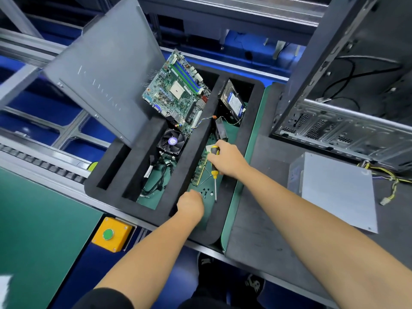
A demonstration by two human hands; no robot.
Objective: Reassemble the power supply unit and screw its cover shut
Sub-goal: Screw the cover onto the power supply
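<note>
Fingers of the right hand wrap the screwdriver, while the left hand curls over loose screws, gathering fasteners for the power supply unit.

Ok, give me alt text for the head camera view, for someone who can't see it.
A person's right hand grips a yellow-and-black screwdriver inside a black foam tray, while the left hand reaches toward small screws on the tray's green floor. A grey power supply unit sits to the right, near an open computer case.
</note>
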